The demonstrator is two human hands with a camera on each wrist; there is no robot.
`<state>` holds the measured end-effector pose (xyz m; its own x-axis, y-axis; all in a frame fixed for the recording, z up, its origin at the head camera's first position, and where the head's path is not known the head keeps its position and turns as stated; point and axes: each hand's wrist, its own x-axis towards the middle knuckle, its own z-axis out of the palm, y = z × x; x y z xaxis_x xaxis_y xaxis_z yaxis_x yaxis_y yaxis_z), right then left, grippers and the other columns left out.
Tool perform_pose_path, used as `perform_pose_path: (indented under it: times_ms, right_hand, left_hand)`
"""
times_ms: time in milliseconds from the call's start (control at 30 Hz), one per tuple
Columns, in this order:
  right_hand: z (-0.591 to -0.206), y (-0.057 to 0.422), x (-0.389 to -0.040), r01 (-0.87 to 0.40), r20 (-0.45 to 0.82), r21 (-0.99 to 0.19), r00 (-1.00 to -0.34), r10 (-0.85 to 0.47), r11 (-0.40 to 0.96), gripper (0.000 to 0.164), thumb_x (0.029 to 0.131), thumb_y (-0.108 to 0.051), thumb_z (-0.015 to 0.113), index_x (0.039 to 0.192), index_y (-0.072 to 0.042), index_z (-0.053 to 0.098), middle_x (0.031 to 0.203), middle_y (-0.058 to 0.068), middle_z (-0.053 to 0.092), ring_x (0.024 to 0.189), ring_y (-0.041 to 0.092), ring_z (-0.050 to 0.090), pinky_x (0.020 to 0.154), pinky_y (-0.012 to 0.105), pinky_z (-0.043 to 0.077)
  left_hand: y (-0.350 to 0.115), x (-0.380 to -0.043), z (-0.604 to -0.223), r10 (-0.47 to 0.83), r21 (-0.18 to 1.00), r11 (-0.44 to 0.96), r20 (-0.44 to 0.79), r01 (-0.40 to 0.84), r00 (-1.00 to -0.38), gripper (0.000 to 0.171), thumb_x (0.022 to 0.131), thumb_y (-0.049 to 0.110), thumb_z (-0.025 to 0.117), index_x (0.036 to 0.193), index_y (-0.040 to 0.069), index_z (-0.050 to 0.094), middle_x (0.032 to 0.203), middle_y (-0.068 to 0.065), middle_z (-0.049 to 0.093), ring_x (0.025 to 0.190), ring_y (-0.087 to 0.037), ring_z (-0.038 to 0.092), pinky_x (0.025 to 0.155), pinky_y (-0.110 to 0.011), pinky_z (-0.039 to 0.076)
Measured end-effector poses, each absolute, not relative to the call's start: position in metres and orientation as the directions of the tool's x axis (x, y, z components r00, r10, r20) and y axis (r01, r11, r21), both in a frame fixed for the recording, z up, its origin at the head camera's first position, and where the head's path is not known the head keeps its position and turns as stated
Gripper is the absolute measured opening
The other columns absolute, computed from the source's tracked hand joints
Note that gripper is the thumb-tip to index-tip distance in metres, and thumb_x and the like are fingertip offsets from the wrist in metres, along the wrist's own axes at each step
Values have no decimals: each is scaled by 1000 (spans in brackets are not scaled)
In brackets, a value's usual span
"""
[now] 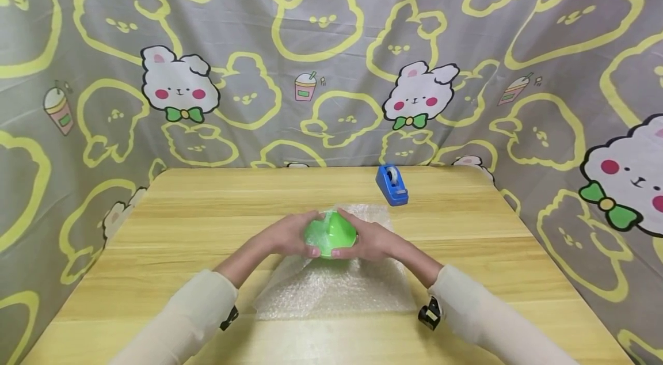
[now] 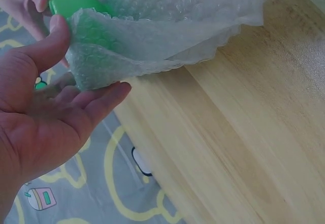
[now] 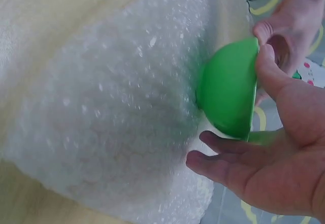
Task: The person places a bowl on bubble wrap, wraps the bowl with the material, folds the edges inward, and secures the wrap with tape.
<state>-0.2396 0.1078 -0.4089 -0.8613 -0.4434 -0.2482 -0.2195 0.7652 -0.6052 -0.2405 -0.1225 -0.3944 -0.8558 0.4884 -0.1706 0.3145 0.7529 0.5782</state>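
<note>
A green bowl (image 1: 343,231) is held between both hands above a sheet of clear bubble wrap (image 1: 336,299). One flap of the wrap covers the bowl's left side and reaches into its opening; the right side shows bare green. My left hand (image 1: 291,235) grips the wrapped side, its thumb at the near rim and its fingers along the outside, as the left wrist view shows. On the bare side my right hand (image 1: 375,240) holds the bowl, thumb at the rim and fingers round the outer wall. Both thumbs lie close together at the near rim.
A blue tape dispenser (image 1: 392,185) with a roll in it stands toward the back right of the wooden table (image 1: 171,227). Patterned grey curtain (image 1: 331,111) hangs behind the table and along both sides. The wrap spreads toward the table's near side.
</note>
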Motion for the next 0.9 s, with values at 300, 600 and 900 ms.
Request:
perform_pose_path:
  times_ms: [300, 600, 900]
  right_hand:
    - [-410, 109, -243, -205, -238, -615, -872, -427, 762, 106, 80, -56, 81, 163, -24, 23, 149, 19, 52, 129, 34, 56, 103, 51, 48]
    - [-409, 107, -240, -165, -266, -615, -877, -401, 771, 106, 80, -55, 82, 163, -28, 22, 151, 20, 50, 131, 37, 53, 106, 53, 47]
    - [-407, 107, -237, -160, -270, -613, -878, -395, 774, 106, 80, -55, 81, 163, -29, 21, 149, 21, 52, 126, 35, 57, 102, 50, 49]
  left_hand:
    - [-120, -238, -393, 493, 587, 750, -190, 304, -849, 87, 83, 22, 84, 155, 14, 37, 134, -19, 62, 116, -33, 63, 98, -49, 53]
    - [-121, -236, -392, 496, 597, 748, -215, 289, -841, 86, 86, 26, 82, 157, 15, 35, 136, -17, 61, 117, -32, 62, 99, -49, 53]
    - [-121, -236, -396, 486, 596, 746, -180, 298, -855, 84, 86, 30, 82, 156, 15, 39, 148, -21, 54, 125, -37, 60, 102, -53, 51]
